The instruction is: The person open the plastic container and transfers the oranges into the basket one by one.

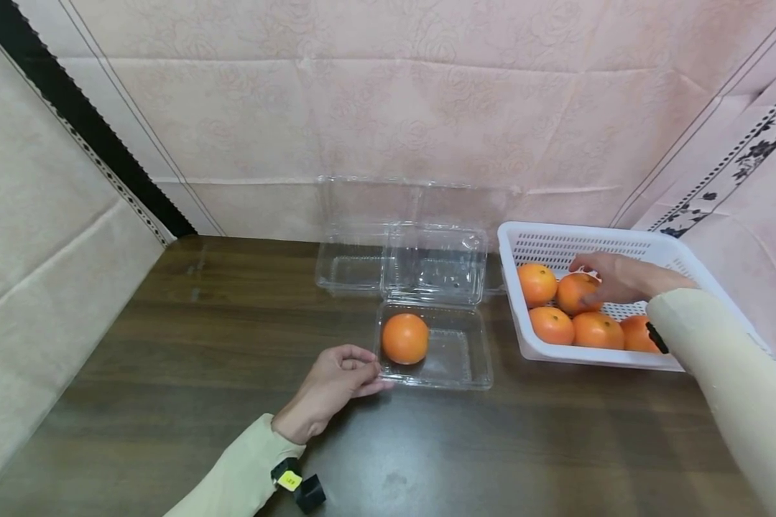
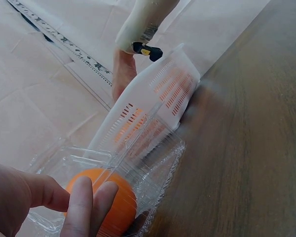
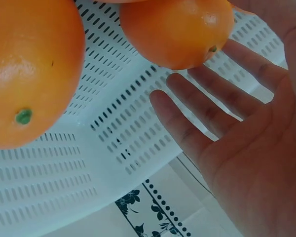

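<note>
An open clear plastic clamshell box lies on the table with one orange in the left part of its base. At the base's front left corner, my left hand pinches the rim between thumb and fingers; the left wrist view has these fingertips in front of the orange. My right hand reaches into a white perforated basket, over an orange in the back row. In the right wrist view its fingers are spread and nearly straight, fingertips right at an orange.
Several more oranges sit in the basket, to the right of the box. Behind the box's raised lid stand other clear plastic boxes. A pink patterned cloth hangs at the table's back edge.
</note>
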Tool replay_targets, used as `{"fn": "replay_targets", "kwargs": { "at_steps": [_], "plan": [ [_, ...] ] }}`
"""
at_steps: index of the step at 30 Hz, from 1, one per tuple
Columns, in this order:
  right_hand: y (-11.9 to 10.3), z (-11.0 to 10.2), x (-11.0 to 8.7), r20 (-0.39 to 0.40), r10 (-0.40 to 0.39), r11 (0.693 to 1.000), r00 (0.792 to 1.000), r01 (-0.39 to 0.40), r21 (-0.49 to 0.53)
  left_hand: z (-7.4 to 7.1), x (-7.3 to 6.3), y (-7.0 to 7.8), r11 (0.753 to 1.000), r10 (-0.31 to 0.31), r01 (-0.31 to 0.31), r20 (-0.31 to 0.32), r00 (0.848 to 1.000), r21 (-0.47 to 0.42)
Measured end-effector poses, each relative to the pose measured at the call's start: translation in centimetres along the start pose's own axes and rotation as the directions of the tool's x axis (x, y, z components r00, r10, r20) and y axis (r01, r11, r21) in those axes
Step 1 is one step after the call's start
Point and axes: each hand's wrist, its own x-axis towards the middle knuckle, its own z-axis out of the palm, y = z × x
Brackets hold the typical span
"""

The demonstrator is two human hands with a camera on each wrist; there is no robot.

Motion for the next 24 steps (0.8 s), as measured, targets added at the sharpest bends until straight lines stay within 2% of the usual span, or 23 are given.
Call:
{"fn": "replay_targets", "kwargs": {
  "at_steps": [5,12,18,24],
  "plan": [
    [0.0,0.0,-0.1,-0.04,-0.08,0.993,0.996,0.076,-0.091,0.1,0.1,-0.1,1.0,-0.003,0.003,0.003,1.0,-0.01],
    [-0.9,-0.3,-0.2,-0.017,-0.088,0.992,0.996,0.086,-0.097,0.0,0.0,0.0,1.0,-0.009,0.009,-0.001,1.0,0.007],
    [-1.9,-0.4,0.1,-0.053,-0.162,0.957,0.985,0.144,-0.251,0.0,0.1,-0.1,1.0,0.001,0.0,0.01,1.0,-0.005],
    [-2.4,-0.6,-0.2,-0.07,-0.223,0.933,0.972,0.192,-0.305,-0.1,0.1,-0.1,1.0,-0.002,0.002,0.011,1.0,-0.005]
  ]
}}
